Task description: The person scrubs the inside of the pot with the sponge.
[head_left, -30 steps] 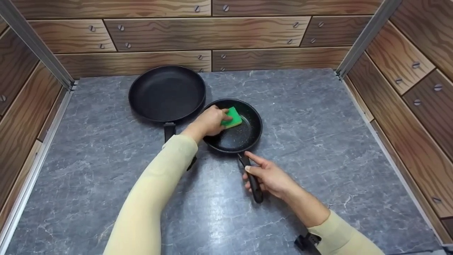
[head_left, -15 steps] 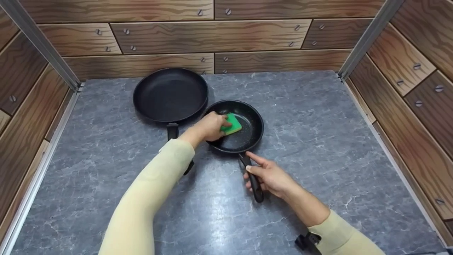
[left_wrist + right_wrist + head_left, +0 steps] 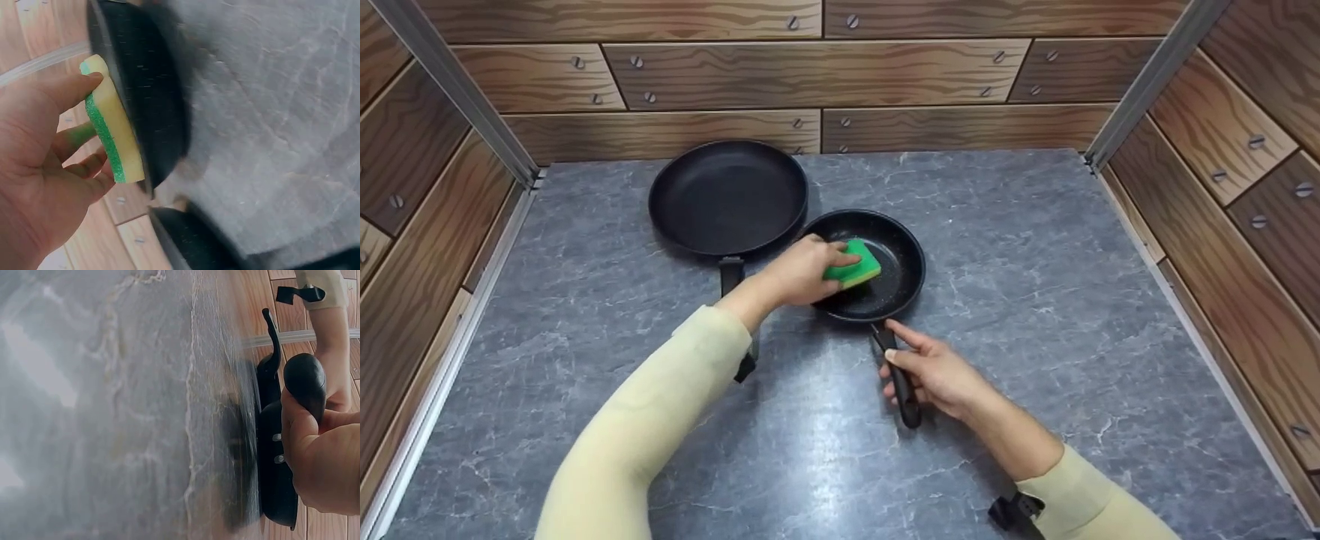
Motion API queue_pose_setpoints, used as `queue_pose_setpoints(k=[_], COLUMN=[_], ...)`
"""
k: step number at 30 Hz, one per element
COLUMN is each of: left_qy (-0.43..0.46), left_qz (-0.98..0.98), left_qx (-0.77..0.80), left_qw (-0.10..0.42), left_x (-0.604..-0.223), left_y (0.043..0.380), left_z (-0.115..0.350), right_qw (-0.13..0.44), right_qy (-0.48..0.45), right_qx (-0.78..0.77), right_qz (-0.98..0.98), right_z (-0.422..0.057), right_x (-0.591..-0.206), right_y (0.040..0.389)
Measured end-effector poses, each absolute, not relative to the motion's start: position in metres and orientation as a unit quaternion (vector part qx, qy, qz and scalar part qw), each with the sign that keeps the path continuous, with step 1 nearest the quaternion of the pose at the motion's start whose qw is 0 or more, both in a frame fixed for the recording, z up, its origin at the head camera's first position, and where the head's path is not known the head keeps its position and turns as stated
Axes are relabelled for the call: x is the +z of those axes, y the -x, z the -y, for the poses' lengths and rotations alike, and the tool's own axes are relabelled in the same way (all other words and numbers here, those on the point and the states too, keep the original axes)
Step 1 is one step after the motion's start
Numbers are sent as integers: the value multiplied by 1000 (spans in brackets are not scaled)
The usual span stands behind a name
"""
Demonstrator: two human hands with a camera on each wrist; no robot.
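A small black frying pan (image 3: 896, 289) with a speckled inside stands on the grey table. My left hand (image 3: 802, 271) reaches into it and grips a sponge (image 3: 861, 264), green on top and yellow below. In the left wrist view the thumb and fingers pinch the sponge (image 3: 125, 138) by its edges, close to a pan's rim. My right hand (image 3: 937, 375) holds the small pan's black handle (image 3: 906, 394), thumb on top and forefinger stretched toward the pan. The right wrist view shows the handle's rounded end (image 3: 305, 379) in the fingers.
A larger black frying pan (image 3: 727, 196) stands behind and left of the small one, close beside it. Its handle (image 3: 731, 274) points toward me, partly hidden by the left forearm. Wood-patterned walls (image 3: 810, 75) bound the grey table (image 3: 1035, 247) at the back and sides.
The left hand has moved the sponge inside the small pan, down toward the near side and then slightly right. The right hand keeps its hold on the handle. The whole view has shifted slightly.
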State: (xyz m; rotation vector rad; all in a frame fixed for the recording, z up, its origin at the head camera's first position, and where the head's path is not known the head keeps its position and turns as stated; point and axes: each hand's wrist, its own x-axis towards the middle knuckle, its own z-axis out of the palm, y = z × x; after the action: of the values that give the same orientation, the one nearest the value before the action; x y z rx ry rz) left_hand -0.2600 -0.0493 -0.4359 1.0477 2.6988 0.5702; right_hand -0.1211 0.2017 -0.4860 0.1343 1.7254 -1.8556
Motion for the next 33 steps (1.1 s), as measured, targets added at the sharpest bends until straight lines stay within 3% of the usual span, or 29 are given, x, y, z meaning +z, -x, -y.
queue_pose_setpoints(k=[6,16,33], left_qy=[-318,-241,-126], left_qz=[-921,-931,-933], left_qx=[220,266,308], left_qw=[49,-70,-135], left_x=[-413,-395,-423], left_y=[244,222,197], left_z=[67,111,202], right_qw=[294,288,296], right_qy=[-51,-47,-54], right_qx=[-700,-704,-700], right_qz=[-648,-648,-648], right_z=[-201,-202,-200], right_x=[-486,-485,-486], right_y=[121,119,121])
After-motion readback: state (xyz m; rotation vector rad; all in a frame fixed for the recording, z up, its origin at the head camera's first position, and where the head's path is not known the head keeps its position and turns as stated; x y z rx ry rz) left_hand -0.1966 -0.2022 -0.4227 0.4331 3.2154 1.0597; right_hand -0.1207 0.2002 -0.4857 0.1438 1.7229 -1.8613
